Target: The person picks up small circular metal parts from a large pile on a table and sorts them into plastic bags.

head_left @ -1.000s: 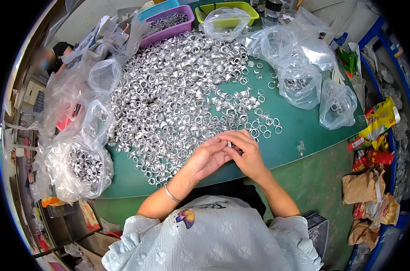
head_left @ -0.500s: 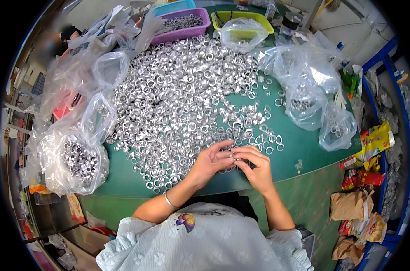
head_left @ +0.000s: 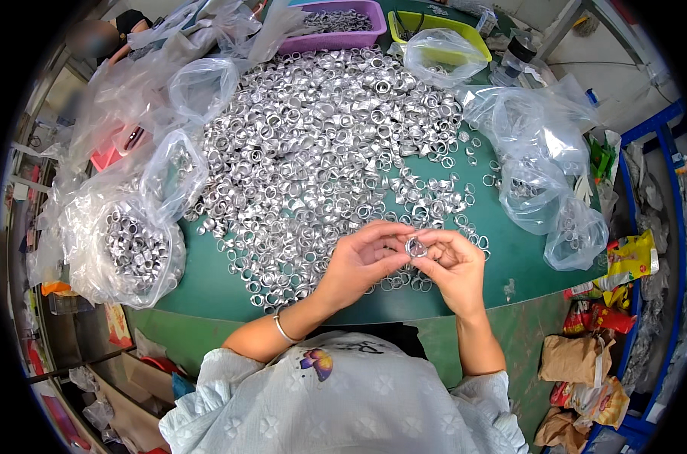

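Note:
A silver metal ring (head_left: pixel 416 247) is held up between my two hands, over the near edge of a wide heap of silver rings (head_left: pixel 305 144). My right hand (head_left: pixel 457 265) pinches it between thumb and fingertips. From the other side, the thumb and index finger of my left hand (head_left: pixel 362 261) close against the same ring; its other fingers are curled and partly hidden. Several loose rings lie on the green tabletop (head_left: pixel 464 291) just beyond and under the hands.
Clear plastic bags with rings stand at left (head_left: pixel 135 250) and right (head_left: pixel 525 181). A purple basket (head_left: pixel 336 38) of small metal parts and a yellow-green basket (head_left: pixel 476 47) are at the back. On the right, a blue shelf frame (head_left: pixel 654 265) stands beside snack packets. Another person (head_left: pixel 124 30) is far left.
The ring has come up into clearer view, its opening now facing me. Both hands have moved slightly right, and the whole view has shifted.

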Demonstrator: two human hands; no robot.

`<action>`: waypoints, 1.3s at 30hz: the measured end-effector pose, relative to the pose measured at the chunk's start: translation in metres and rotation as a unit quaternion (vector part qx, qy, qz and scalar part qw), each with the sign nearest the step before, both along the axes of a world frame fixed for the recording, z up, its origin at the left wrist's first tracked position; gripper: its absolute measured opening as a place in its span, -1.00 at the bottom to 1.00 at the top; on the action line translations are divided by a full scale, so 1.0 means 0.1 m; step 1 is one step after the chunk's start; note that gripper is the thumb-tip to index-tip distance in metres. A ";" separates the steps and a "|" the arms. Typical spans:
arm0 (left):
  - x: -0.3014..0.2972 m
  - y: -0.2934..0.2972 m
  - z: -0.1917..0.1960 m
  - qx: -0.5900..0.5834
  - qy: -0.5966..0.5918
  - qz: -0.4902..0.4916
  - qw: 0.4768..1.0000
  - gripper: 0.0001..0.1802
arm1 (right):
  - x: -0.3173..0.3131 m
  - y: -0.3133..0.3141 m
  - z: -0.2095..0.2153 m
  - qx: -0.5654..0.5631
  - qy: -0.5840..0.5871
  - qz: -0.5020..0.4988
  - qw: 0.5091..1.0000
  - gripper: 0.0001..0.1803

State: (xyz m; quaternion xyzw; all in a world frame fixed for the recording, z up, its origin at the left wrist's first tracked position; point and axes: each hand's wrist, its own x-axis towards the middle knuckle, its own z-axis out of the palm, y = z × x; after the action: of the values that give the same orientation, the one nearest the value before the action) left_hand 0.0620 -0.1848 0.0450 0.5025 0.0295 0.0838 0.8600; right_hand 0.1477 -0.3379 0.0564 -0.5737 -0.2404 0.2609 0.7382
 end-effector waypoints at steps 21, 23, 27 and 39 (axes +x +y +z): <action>-0.09 0.01 0.07 -0.072 0.107 0.006 0.992 -0.84 | -0.18 0.06 0.07 -0.079 -0.200 -0.038 0.976 -0.75; -0.09 0.01 0.06 -0.093 0.110 -0.002 0.990 -0.84 | -0.18 0.06 0.04 -0.087 -0.191 -0.035 0.977 -0.75; -0.08 0.02 0.06 -0.096 0.118 -0.015 0.988 -0.85 | -0.20 0.09 0.03 -0.074 -0.154 -0.043 0.984 -0.73; -0.07 -0.10 0.06 -0.001 0.078 0.077 0.994 -0.81 | -0.21 0.11 -0.02 -0.063 -0.117 -0.029 0.991 -0.69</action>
State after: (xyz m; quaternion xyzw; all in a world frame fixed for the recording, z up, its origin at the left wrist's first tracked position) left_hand 0.0549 -0.1952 0.0505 0.5029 0.1346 0.1102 0.8466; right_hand 0.1268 -0.3266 0.0547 -0.6525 -0.2918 0.1848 0.6745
